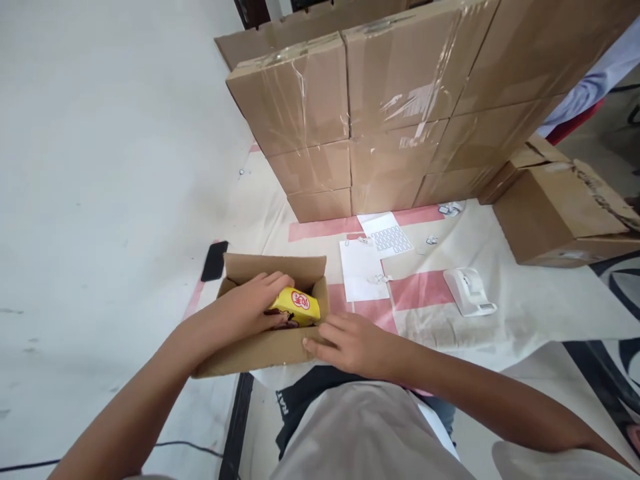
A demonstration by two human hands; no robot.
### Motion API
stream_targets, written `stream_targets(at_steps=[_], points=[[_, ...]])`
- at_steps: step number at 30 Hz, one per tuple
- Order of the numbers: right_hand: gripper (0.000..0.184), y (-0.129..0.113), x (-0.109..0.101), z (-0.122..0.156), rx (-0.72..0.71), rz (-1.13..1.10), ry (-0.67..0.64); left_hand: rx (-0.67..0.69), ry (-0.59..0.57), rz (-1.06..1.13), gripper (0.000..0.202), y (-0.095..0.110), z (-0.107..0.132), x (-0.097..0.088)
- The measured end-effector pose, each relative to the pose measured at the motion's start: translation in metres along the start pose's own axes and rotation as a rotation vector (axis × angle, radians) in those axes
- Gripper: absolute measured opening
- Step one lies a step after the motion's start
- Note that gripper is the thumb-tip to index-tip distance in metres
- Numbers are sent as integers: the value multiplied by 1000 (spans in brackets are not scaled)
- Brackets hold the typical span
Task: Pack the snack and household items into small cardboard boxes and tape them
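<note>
Progress, as I read it from the head camera:
- Small box (265, 352) sits at the left edge of the cloth (525, 313), right in front of me, top open, back flap standing up.
- One yellow packet (296, 305) is inside, against the right wall, tilted, its upper end level with the rim. It looks part-way in rather than laid flat.
- I can't tell whether anything else is in the box; my hand and the near wall hide the bottom.
- Not done yet, by my judgement: flaps unfolded, no tape on this box. The tape dispenser (470, 291) lies well apart to the right, untouched.

Hands:
- Left hand (250, 303) reaches in over the left wall, fingers curled over the packet's left end and pinching it.
- Right hand (350, 343) rests on the box's near right corner, fingers loosely spread and flat, clasping nothing; it seems only to steady the box.

The packet: bright yellow, a red-and-white round mark with lettering I can't read, a dark patch along the lower edge. Glossy, small, probably light and slippery.

Around: stack of sealed boxes (380, 113) at the far edge, two sheets (363, 270) in front of it, phone (215, 261) just off the cloth's left edge.
</note>
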State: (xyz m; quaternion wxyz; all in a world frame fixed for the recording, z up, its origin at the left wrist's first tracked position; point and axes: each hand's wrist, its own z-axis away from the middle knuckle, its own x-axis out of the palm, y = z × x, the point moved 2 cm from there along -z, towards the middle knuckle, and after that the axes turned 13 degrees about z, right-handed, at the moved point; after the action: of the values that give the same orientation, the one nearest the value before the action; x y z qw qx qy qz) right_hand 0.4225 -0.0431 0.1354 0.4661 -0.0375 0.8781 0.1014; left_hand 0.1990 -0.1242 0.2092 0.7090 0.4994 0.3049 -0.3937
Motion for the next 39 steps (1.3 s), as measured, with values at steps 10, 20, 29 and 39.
stream_targets(at_steps=[10, 20, 29, 39], points=[[15, -28, 9, 10, -37, 6, 39, 66, -156, -156, 20, 6, -17, 32], [26, 18, -36, -7, 42, -178, -426, -84, 37, -95, 34, 15, 0, -13], [26, -12, -16, -21, -66, -211, -479, -45, -231, -460, 30, 12, -31, 82], [22, -17, -16, -10, -86, -194, -420, 403, -205, 78, 27, -9, -28, 99]])
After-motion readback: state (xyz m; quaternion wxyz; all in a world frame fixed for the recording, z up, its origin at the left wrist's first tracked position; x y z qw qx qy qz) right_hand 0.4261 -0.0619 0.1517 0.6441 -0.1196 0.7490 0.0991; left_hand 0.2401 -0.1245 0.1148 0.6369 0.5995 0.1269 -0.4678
